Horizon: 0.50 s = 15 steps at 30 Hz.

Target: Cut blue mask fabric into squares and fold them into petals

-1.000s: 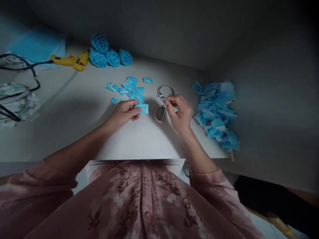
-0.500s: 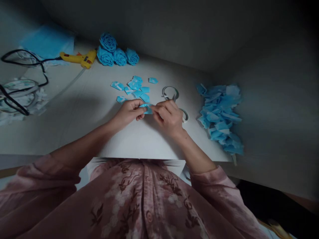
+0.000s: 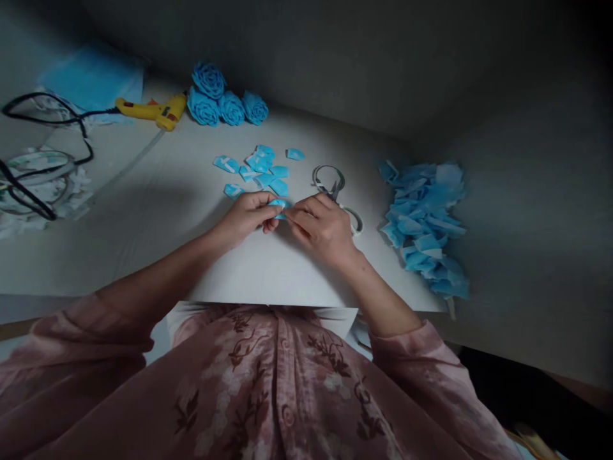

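Observation:
Between both hands, over the pale table, is a small blue piece (image 3: 278,205). My left hand (image 3: 249,216) pinches its left side between thumb and fingers. The fingertips of my right hand (image 3: 322,225) are pressed together at its right edge, covering part of it. Several cut blue pieces (image 3: 261,160) lie just beyond my left hand, some with white strips on them. A pair of scissors (image 3: 358,220) lies beside and partly behind my right hand, near a ring-shaped roll (image 3: 341,174).
Blue rosettes (image 3: 231,108) stand at the back beside a yellow glue gun (image 3: 156,113) with a black cable. Blue sheets (image 3: 90,80) lie at the back left, white scraps (image 3: 79,191) at the left. A heap of blue pieces (image 3: 421,217) sits at the right.
My right fingertips have shifted slightly left and closer to my left thumb. Less of the blue piece shows, and its upper edge looks more rounded.

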### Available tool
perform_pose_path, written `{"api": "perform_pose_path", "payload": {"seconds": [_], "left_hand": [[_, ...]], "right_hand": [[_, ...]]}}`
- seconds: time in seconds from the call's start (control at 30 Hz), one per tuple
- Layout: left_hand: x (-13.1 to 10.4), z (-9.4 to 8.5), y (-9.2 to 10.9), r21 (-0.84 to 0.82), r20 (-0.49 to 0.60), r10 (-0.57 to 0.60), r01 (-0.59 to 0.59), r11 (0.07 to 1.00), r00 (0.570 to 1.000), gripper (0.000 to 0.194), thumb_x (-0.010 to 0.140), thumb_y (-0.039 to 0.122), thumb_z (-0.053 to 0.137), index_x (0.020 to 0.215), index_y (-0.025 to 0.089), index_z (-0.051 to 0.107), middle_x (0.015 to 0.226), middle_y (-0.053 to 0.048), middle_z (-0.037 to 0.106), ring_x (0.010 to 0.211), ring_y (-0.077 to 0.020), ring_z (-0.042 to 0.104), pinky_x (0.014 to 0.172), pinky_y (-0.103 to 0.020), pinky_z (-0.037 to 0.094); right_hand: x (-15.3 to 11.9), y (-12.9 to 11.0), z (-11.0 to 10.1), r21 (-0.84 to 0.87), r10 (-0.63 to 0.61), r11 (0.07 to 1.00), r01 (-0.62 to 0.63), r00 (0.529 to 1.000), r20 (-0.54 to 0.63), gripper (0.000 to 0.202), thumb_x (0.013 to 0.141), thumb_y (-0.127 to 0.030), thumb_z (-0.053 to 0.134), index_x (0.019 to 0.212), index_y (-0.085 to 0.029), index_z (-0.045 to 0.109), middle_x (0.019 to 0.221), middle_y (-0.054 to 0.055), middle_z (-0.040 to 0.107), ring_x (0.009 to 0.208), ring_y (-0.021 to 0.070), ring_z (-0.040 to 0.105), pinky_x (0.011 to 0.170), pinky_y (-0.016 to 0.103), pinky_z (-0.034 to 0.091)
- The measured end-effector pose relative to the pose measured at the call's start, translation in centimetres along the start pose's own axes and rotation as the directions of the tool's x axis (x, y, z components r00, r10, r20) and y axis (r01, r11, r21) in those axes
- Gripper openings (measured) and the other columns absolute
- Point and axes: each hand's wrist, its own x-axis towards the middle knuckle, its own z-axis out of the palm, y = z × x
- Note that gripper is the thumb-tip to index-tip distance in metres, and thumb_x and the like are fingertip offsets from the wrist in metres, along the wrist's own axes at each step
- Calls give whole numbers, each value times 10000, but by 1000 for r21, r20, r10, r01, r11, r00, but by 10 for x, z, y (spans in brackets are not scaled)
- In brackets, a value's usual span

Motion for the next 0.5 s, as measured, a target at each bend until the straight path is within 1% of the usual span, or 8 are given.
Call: {"api": "perform_pose_path", "payload": {"seconds": [0.07,0.1,0.17,0.23,0.3,0.33,0.4,0.5], "left_hand": [[1,-1,1,21,-14,0,0,1000,1000,184,818,237,722,701,167,598,563,25,601,478,-69,503,486,-200,378],[1,-1,1,39,-15,5,-4,999,1000,178,819,229,715,700,167,598,562,26,600,475,-69,499,482,-199,373],[0,-2,3,83,2,16,-16,996,1000,159,821,216,700,708,168,599,559,28,600,475,-70,498,482,-199,371],[-1,-1,3,138,24,29,-32,990,999,151,821,211,691,713,172,593,556,30,599,484,-73,504,493,-198,380],[-1,-2,3,196,44,35,-43,980,998,163,821,216,688,706,178,579,560,30,599,499,-77,515,509,-199,395],[-1,-2,3,222,54,37,-48,974,998,174,820,221,687,698,181,570,563,29,597,506,-79,520,514,-200,398],[-1,-4,2,268,75,41,-59,962,996,176,814,227,685,693,183,565,573,29,590,520,-83,523,518,-202,397],[0,-6,-1,318,89,61,-86,944,994,146,780,233,699,705,181,585,570,41,553,516,-81,491,501,-205,349]], "right_hand": [[2,5,-8,95,19,995,-27,996,85,225,1033,-292,613,1120,-162,776,978,91,764,900,230,640,754,359,499],[4,9,-12,148,48,987,-64,993,109,258,1033,-319,606,1155,-163,771,1012,103,759,939,245,652,799,381,513],[7,16,-19,255,144,952,-169,983,115,270,1045,-331,573,1171,-178,756,1065,111,745,1013,258,668,899,418,528],[11,22,-23,370,256,883,-290,957,138,278,1052,-350,558,1224,-198,714,1138,110,737,1088,261,676,976,440,531],[13,26,-22,490,302,781,-386,921,245,366,1040,-405,581,1351,-221,633,1215,106,729,1132,257,685,995,438,544],[14,27,-19,543,295,724,-426,902,315,433,1027,-429,601,1413,-233,587,1230,100,728,1120,246,696,979,423,555],[14,27,-12,611,263,625,-485,868,420,521,1005,-431,634,1477,-237,530,1154,72,737,1031,214,715,924,381,564],[15,27,1,644,247,563,-518,849,467,491,976,-357,665,1435,-213,569,955,11,699,847,162,673,842,337,538]]}}
